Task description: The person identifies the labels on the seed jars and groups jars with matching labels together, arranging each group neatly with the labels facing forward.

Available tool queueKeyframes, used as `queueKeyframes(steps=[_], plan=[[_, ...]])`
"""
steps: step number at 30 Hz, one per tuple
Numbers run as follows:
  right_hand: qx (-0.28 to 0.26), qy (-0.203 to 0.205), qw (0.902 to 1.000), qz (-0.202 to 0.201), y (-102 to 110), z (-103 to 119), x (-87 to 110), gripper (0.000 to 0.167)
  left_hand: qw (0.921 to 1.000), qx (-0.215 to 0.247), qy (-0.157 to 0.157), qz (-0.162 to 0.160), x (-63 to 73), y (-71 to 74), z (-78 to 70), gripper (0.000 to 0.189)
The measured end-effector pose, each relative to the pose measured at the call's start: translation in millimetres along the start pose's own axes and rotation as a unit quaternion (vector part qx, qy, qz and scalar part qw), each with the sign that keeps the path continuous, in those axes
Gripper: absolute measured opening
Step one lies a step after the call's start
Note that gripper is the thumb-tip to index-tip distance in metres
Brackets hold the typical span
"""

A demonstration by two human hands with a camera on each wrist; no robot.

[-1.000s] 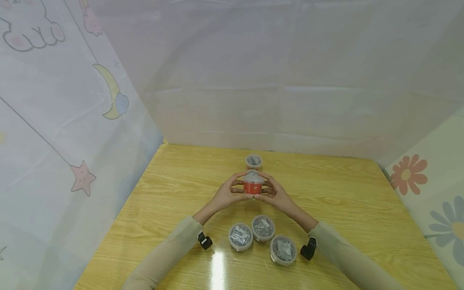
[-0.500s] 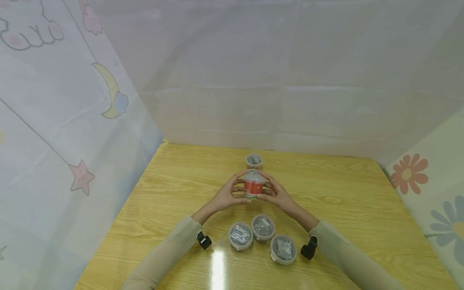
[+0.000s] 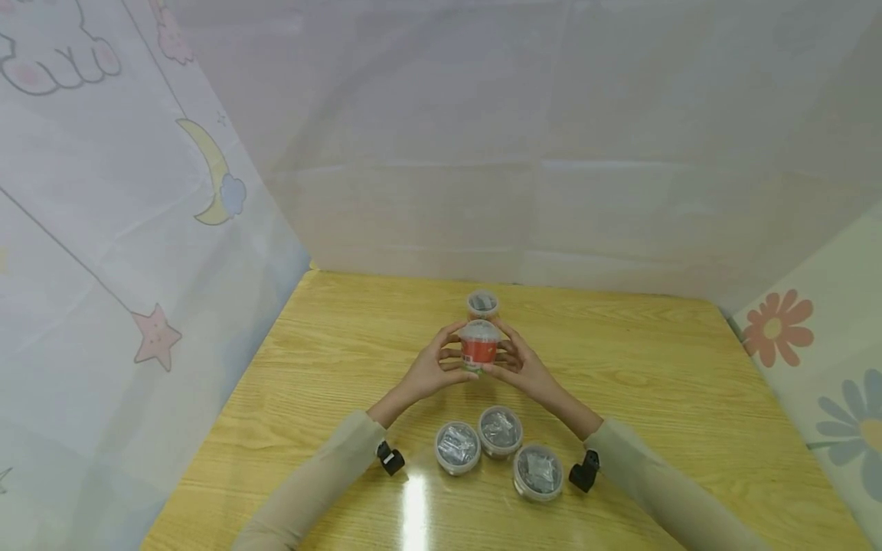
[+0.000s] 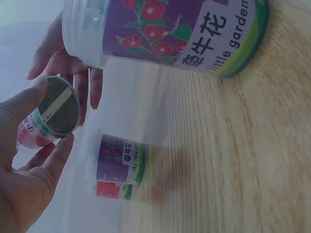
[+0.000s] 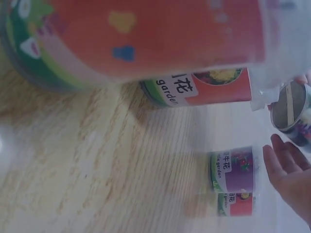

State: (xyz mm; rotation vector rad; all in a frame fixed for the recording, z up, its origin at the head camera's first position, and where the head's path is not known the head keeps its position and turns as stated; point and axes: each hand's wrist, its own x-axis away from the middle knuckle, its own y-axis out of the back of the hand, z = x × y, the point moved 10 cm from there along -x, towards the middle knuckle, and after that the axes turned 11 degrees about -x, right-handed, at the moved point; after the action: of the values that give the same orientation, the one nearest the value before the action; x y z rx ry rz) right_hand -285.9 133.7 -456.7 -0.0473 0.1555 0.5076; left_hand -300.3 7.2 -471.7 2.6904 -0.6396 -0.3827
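Note:
Raised over the table's middle, a small flower-seed can (image 3: pixel 479 351) with a red label and clear lid sits between both hands. My left hand (image 3: pixel 429 373) grips its left side with thumb and fingers; my right hand (image 3: pixel 529 373) holds it from the right, thumb at its lower edge. In the left wrist view the can's grey underside (image 4: pixel 59 106) shows, with a pale strip across it. A purple-labelled can (image 4: pixel 120 158) stands upright on the table beneath the hands, hidden in the head view behind the held can. A red-labelled can (image 3: pixel 482 304) stands just beyond.
Near the front of the wooden table (image 3: pixel 310 474) three lidded cans stand close together: a left can (image 3: pixel 458 448), a middle can (image 3: pixel 501 431) and a right can (image 3: pixel 538 473). Silvery packets show through their lids. A plain pale cloth (image 3: pixel 441 153) hangs behind the table.
The held can has turned and tilted between the hands, so the green band at its base now shows. The right thumb has shifted on its lower edge. The standing cans have stayed put.

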Motion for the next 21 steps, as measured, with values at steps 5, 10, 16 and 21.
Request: queueKeyframes(steps=[5, 10, 16, 21], plan=[[0.034, 0.002, 0.9992, -0.020, -3, 14, 2.0, 0.081, 0.9999, -0.014, -0.004, -0.010, 3.0, 1.1, -14.1, 0.085], [0.051, 0.003, 0.9982, -0.033, -3, 17, 3.0, 0.080, 0.9996, -0.020, -0.017, -0.010, 7.5, 3.2, -35.7, 0.084], [0.036, 0.007, 0.9987, -0.035, 1, 11, 3.3, 0.080, 0.9992, -0.029, -0.026, -0.011, 8.3, 3.2, -43.1, 0.086], [0.003, 0.015, 0.9997, -0.021, 7, -3, 2.7, 0.079, 0.9994, -0.017, -0.029, 0.003, 7.2, 1.4, -39.6, 0.086]])
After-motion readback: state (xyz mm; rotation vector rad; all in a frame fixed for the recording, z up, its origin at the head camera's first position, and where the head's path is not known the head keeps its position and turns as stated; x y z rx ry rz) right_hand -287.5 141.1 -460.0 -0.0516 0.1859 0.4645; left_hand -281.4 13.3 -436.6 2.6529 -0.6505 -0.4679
